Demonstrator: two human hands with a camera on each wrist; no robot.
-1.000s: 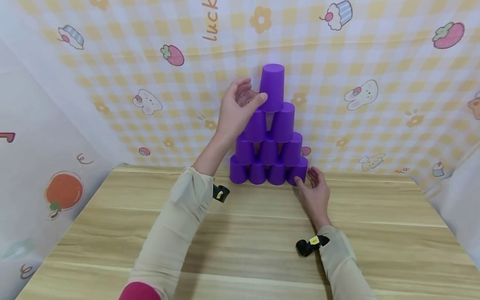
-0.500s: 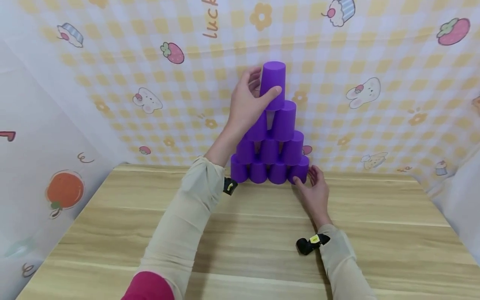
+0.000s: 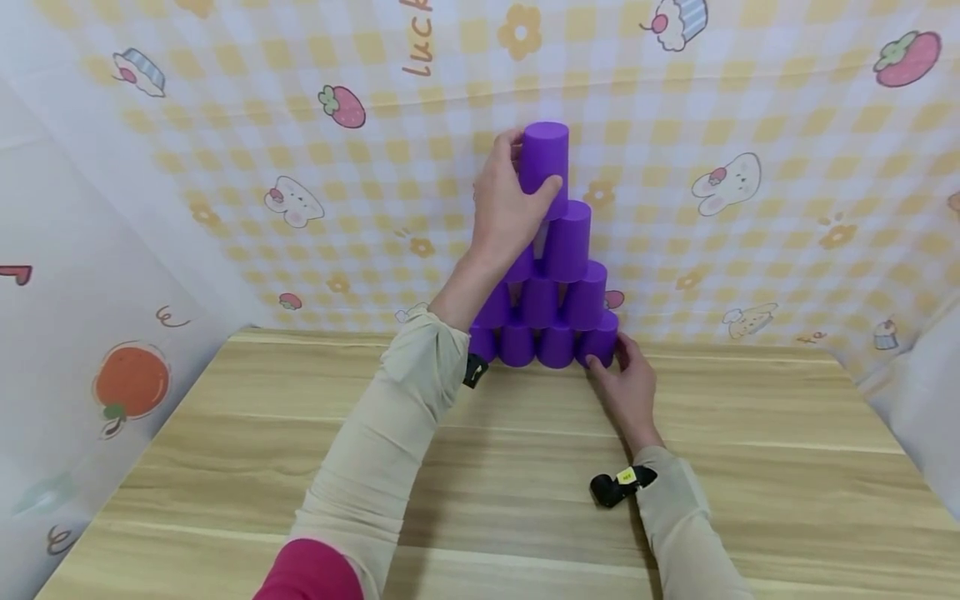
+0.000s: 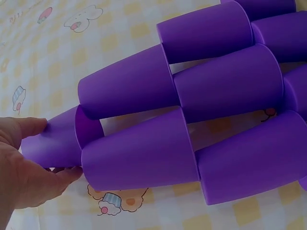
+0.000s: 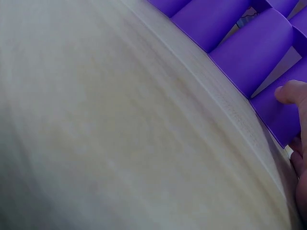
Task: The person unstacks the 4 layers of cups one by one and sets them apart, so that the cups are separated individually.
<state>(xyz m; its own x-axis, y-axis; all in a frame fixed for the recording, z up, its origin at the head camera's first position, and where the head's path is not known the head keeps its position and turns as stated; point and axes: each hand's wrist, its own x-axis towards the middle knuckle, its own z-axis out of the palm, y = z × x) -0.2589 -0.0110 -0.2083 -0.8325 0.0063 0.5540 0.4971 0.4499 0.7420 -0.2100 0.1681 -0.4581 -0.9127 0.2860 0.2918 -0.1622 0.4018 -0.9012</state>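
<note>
Purple cups stand upside down in a tapering stack of several rows against the cloth backdrop. My left hand (image 3: 502,204) grips the single top cup (image 3: 545,154), thumb on the near side and fingers round its far left side. In the left wrist view part of the inside of this top cup (image 4: 55,141) shows at its rim, against the two cups below. Low down, my right hand (image 3: 630,392) holds the right end cup (image 3: 597,337) of the bottom row between thumb and fingers. My left hand and forearm hide some cups on the stack's left side.
The stack stands at the back of a wood-grain table (image 3: 525,483), close to the yellow checked backdrop (image 3: 375,183). A white printed cloth (image 3: 60,250) hangs at the left. Black wrist cameras sit on both sleeves.
My left hand has moved right and closed round the top cup, which it only reached toward a second ago. The right hand stays at the bottom end cup.
</note>
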